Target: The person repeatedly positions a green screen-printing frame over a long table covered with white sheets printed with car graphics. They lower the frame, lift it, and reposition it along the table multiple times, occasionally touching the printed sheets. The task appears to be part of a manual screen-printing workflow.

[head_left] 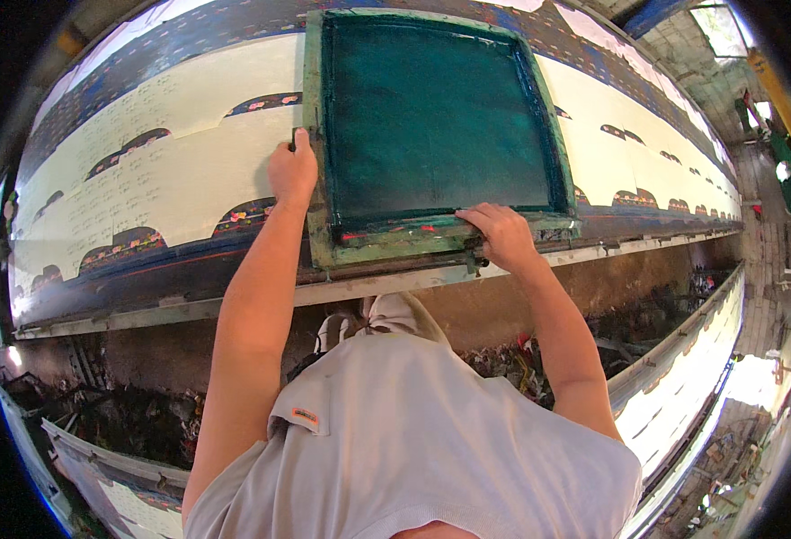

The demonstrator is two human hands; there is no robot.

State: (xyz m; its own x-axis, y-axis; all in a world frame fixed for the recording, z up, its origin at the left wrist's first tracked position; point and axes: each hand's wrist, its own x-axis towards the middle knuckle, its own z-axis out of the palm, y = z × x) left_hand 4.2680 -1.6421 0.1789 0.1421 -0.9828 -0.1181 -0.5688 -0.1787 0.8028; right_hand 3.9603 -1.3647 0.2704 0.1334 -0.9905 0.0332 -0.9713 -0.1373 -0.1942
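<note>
Clearly, the largest thing is a long printing table [171,314] curving across the upper half of the frame, spread with cream fabric [202,85] bearing dark floral-patterned motifs. On it, at upper centre, lies the green screen-printing frame [395,244], its dark teal mesh [436,117] facing up. The person's grey shirt [431,422] fills the lower centre. Left of the screen, the left hand [293,171] is clamped on its side, fingers curled together; the dark stub [297,139] by its thumb may be a handle. The right hand [503,235] is clamped over the lower rail, fingers together.
</note>
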